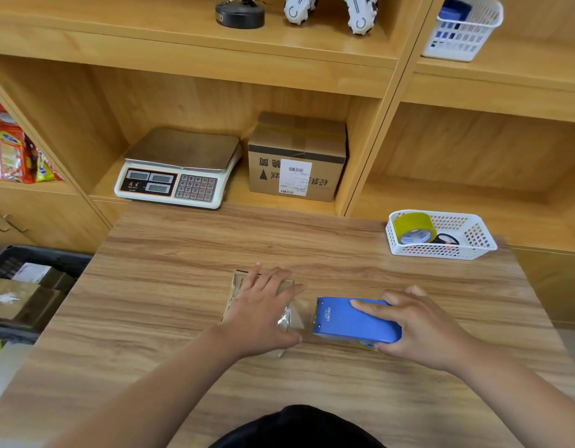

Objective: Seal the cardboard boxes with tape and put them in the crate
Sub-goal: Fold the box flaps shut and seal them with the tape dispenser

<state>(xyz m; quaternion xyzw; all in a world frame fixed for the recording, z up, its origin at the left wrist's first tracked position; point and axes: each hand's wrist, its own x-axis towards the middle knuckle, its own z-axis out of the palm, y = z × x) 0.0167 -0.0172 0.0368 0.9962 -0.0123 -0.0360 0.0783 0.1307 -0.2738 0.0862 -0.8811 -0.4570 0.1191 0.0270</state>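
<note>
A small cardboard box lies on the wooden table, mostly hidden under my left hand, which presses flat on its top with fingers straight. A strip of clear tape runs from the box to the blue tape dispenser. My right hand grips the dispenser from the right, fingers curled over its top and thumb below. A dark crate with several taped boxes inside stands below the table's left edge.
A white basket with a yellow tape roll and scissors sits at the table's right back. On the shelf behind stand a weighing scale and a larger cardboard box. Snack packets fill the left shelf.
</note>
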